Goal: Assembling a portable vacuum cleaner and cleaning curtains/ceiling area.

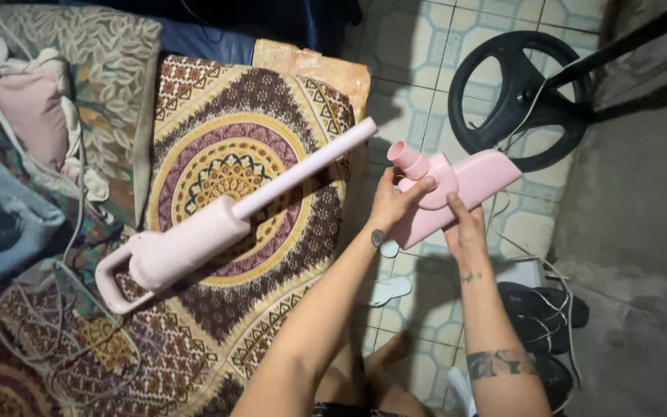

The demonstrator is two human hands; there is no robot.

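Note:
Both hands hold a pink vacuum floor head (pixel 472 181) over the tiled floor, its short round neck pointing up and to the left. My left hand (pixel 394 199) grips it near the neck, thumb across the joint. My right hand (pixel 463 225) supports its underside from below. To the left, the pink stick vacuum body (pixel 187 245) with its long tube (pixel 306 168) and loop handle lies slantwise on a patterned mattress (pixel 225 147). The tube's open end points toward the floor head, a short gap apart.
A black round fan base (pixel 520 93) with a stand and white cord sits on the tiled floor (pixel 414 62). Black sandals (pixel 542 316) and a white slipper (pixel 389 289) lie below. Pillows, clothes and a cable (pixel 32 324) crowd the mattress's left side.

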